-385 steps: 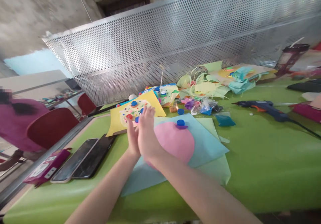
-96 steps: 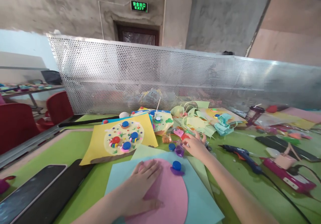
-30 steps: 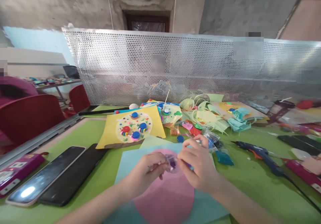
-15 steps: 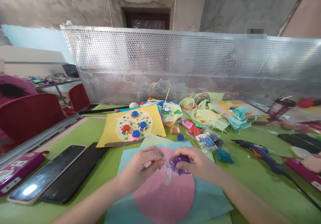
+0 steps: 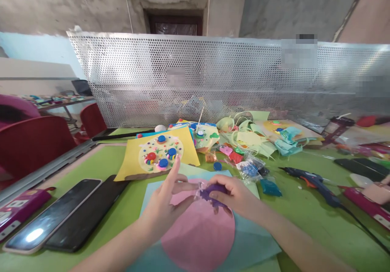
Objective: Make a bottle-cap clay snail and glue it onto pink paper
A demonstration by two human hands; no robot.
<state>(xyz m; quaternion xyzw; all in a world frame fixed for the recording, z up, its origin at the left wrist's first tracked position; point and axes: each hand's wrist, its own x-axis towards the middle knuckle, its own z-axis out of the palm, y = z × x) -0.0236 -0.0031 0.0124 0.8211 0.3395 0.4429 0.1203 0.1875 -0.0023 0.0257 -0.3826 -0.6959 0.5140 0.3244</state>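
My right hand (image 5: 236, 196) is closed round a small clear bag of purple clay (image 5: 212, 191), held just above a pink paper circle (image 5: 199, 237) on a light blue sheet (image 5: 254, 245). My left hand (image 5: 166, 203) pinches the bag's left end with thumb and middle finger, its index finger pointing up. A blue bottle cap (image 5: 217, 166) lies just beyond my hands.
A yellow sheet with a decorated disc (image 5: 157, 156) lies behind my hands. Two phones (image 5: 55, 225) lie at the left, a blue glue gun (image 5: 313, 180) at the right. Paper scraps and clay bags (image 5: 250, 168) crowd the back by the perforated metal screen (image 5: 195, 77). Red chairs (image 5: 33, 142) stand at the left.
My left index finger has lifted and straightened. The right hand has closed more tightly round the purple clay bag, which has moved slightly toward me.
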